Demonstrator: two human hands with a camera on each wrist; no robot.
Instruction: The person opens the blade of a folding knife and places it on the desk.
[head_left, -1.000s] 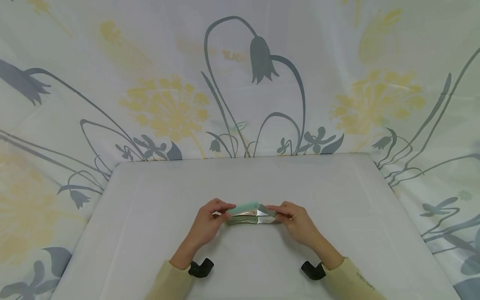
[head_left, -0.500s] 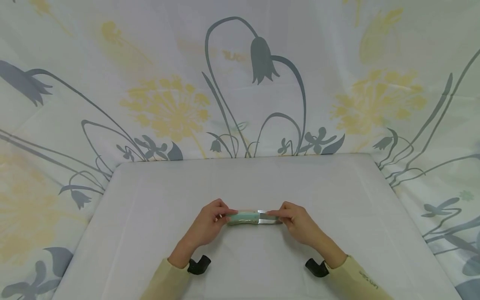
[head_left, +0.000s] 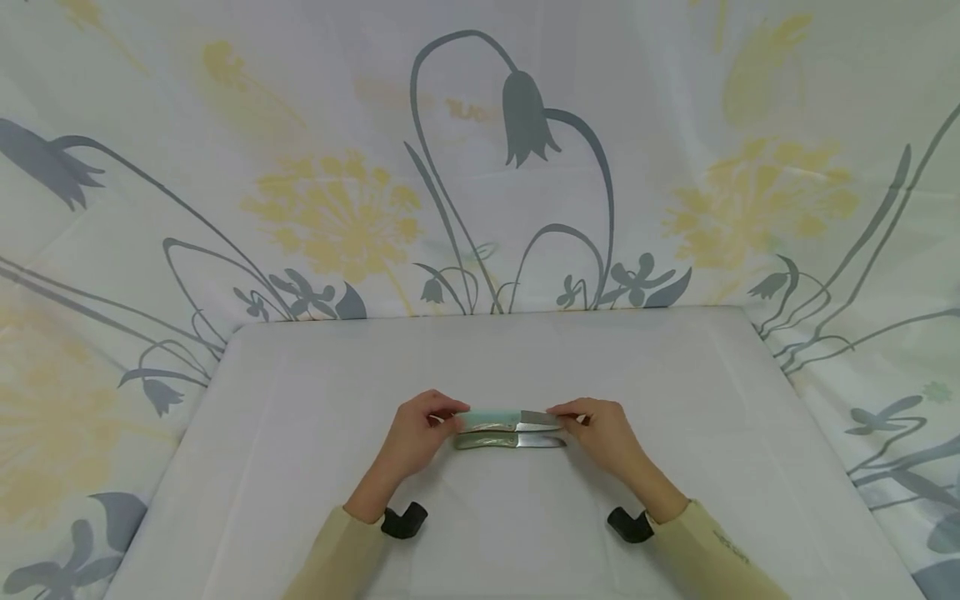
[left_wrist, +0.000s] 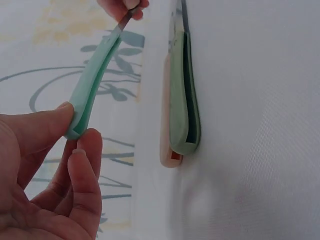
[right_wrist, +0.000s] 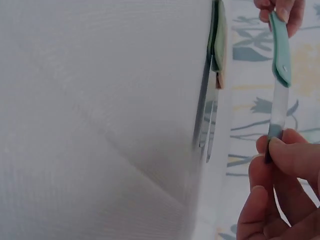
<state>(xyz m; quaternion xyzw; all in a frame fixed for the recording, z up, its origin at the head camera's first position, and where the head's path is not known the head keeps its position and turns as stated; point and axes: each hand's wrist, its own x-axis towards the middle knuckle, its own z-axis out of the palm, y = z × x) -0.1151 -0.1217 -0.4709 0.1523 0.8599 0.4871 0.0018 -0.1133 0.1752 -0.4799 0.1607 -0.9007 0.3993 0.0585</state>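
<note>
A mint-handled folding knife [head_left: 491,418], blade out, is held up level between my two hands, over the table. My left hand [head_left: 422,427] pinches the end of its handle between thumb and fingers. The blade tip is pinched by my right hand [head_left: 600,429]. Below lie two more unfolded knives side by side, blades to the right: a green-handled knife [head_left: 487,440] nearer me and a pink-handled knife [left_wrist: 166,107] behind it. From the head, the mint knife covers most of the pink one. In the right wrist view the green handle [right_wrist: 218,35] and both lower blades show.
The knives lie on a table [head_left: 337,367] spread with white cloth. A flower-patterned curtain [head_left: 645,167] rises along its back and both sides. Black curved wrist mounts [head_left: 405,521] stick out from the sleeves.
The mint knife was tilted a second ago, then dropped level over the green knife. Now it has moved away from me, over the pink one, and the green knife shows again.
</note>
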